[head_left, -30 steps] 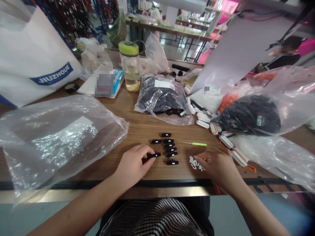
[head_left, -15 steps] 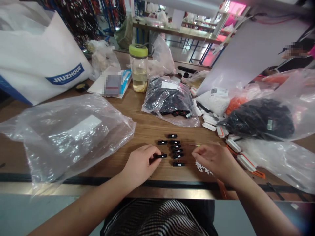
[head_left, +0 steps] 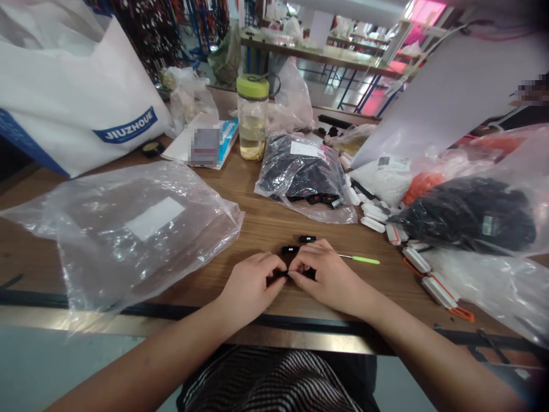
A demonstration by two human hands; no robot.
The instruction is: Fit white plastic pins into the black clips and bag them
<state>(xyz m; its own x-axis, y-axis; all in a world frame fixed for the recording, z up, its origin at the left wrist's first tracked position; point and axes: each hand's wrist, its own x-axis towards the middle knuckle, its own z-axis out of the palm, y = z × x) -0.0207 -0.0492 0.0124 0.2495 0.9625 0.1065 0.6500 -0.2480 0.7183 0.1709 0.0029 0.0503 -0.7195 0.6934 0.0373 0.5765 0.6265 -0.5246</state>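
My left hand [head_left: 253, 286] pinches a small black plastic block [head_left: 275, 277] between thumb and fingers, low over the table near its front edge. The thumb and forefinger of my right hand [head_left: 328, 277] are pressed together at the block's right end. What they hold is too small and covered to make out. Behind my hands lie two similar black blocks, one farther back [head_left: 307, 238] and one nearer [head_left: 290, 249], each with white dots. A thin metal tool with a green handle [head_left: 366, 260] lies behind my right wrist. My right hand covers the spot where more blocks lay.
A flat clear plastic bag [head_left: 150, 229] spreads at the left. A bag of black parts [head_left: 302, 169] and a green-lidded bottle [head_left: 253, 117] stand behind. White-and-orange pieces [head_left: 440, 290] and a bag of black items [head_left: 472, 217] lie at the right.
My right hand has moved left from the small white pieces to the block in my left hand. It now hides the row of blocks, and the green-handled tool has come into view.
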